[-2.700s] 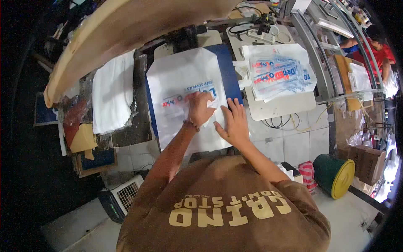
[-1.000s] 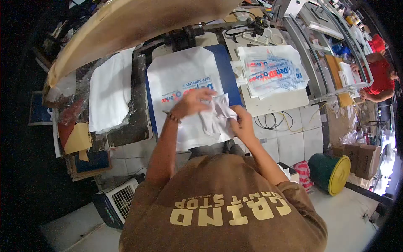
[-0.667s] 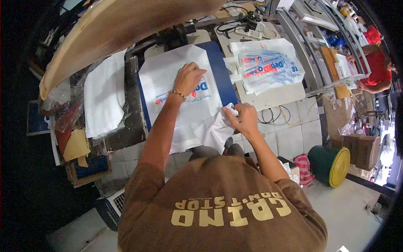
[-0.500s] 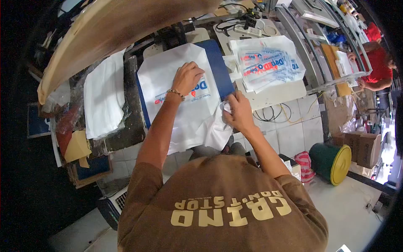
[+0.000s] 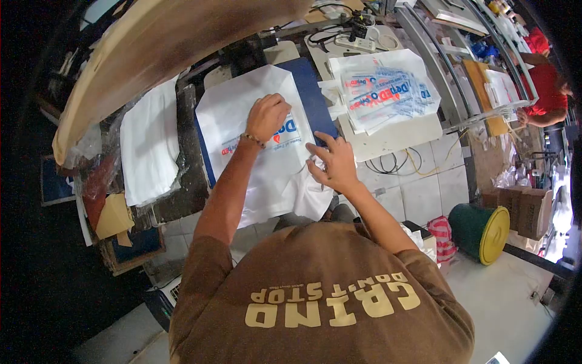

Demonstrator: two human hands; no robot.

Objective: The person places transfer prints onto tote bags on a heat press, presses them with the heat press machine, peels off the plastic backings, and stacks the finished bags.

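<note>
Main piece: flat white sheet, top corners clipped, smooth with a slight sheen, lay on the blue board. Left hand sat over its blue-and-red print, fingers bent; couldn't tell whether it gripped anything. Hand and forearm covered part of the print. Right hand had fingers spread at the sheet's right edge, just above bunched white material in soft folds.

Around it: curved tan panel blocked the upper left. Stacked plain white sheets at left, surface rippled. Printed stack at right on a rounded cream board, then metal tube framing. Power strip and cables behind. Green bin with round yellow lid lower right, well apart.
</note>
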